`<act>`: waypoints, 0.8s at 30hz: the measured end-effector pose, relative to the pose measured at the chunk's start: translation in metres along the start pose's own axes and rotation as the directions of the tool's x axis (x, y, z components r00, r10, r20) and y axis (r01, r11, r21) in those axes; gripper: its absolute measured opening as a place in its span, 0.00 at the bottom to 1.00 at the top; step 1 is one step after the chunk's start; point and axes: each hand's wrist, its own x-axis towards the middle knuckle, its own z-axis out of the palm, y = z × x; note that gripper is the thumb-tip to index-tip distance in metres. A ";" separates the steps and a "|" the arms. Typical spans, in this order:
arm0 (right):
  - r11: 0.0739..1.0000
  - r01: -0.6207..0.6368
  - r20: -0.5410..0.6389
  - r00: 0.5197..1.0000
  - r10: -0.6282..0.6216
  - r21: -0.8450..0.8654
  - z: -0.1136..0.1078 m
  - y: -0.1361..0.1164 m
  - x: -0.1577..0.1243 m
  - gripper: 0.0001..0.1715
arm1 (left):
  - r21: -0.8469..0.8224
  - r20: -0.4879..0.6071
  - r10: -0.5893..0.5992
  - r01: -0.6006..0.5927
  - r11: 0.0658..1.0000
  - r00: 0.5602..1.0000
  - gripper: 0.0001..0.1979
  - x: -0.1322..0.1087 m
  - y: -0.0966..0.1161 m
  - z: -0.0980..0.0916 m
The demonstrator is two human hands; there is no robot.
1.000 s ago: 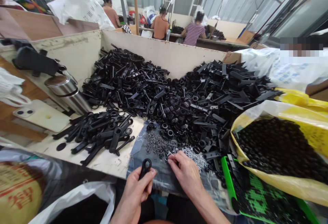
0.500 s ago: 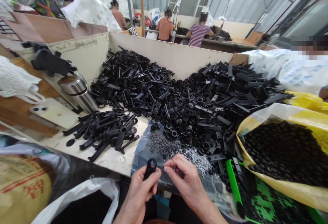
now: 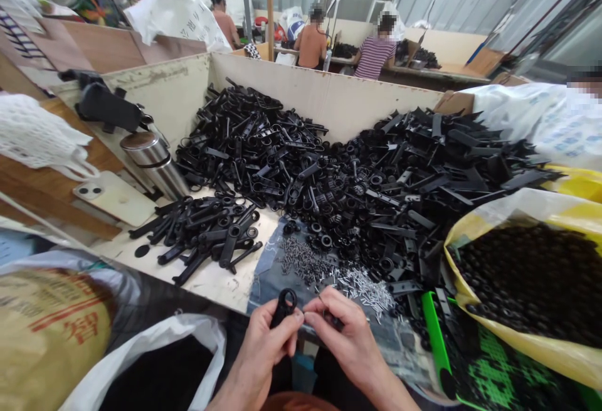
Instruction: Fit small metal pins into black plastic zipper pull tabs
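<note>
My right grip [image 3: 348, 336] has left the screws [image 3: 364, 287] just ahead, pinching a small piece [image 3: 331, 318] beside my left grip [image 3: 266, 345], clamped on a black lever [image 3: 284, 305].

We are seeing a black ringed piece [image 3: 283, 306], a heap of black parts [image 3: 357, 172], silvery pins [image 3: 364, 288], a yellow bag [image 3: 540, 348], a green crate [image 3: 433, 336], a white phone [image 3: 117, 199], a brown sack [image 3: 42, 336] with red lettering, and a purple-and-white striped shirt [image 3: 374, 56].

Bare left hand [image 3: 261, 349], bare right hand [image 3: 347, 337], both forearms uncovered down to the frame's lower edge
</note>
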 end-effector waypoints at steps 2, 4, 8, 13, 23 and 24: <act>0.997 -0.052 -0.013 0.999 0.053 0.056 0.002 0.001 -0.002 0.11 | -0.042 0.020 -0.011 0.011 0.999 1.000 0.15 0.001 0.000 0.001; 0.986 -0.118 -0.028 0.992 0.122 0.121 0.006 0.004 -0.005 0.12 | -0.132 0.025 -0.046 0.049 0.990 0.999 0.15 0.003 0.001 0.003; 0.973 -0.161 -0.078 0.981 0.176 0.167 0.011 0.008 -0.008 0.11 | -0.316 0.013 -0.161 0.157 0.936 0.987 0.16 0.003 -0.001 0.008; 0.996 -0.084 -0.105 0.991 0.086 0.030 0.009 0.008 -0.009 0.09 | -0.338 0.039 -0.214 0.214 0.917 0.976 0.16 -0.002 -0.003 0.011; 0.997 -0.015 -0.160 0.987 0.003 -0.070 -0.006 0.009 -0.006 0.06 | -0.194 0.215 -0.204 0.247 0.949 0.955 0.20 -0.013 0.012 0.000; 0.996 0.006 -0.142 0.990 -0.018 -0.087 -0.006 0.007 -0.006 0.05 | -0.174 0.212 -0.192 0.230 0.957 0.958 0.21 -0.013 0.012 -0.001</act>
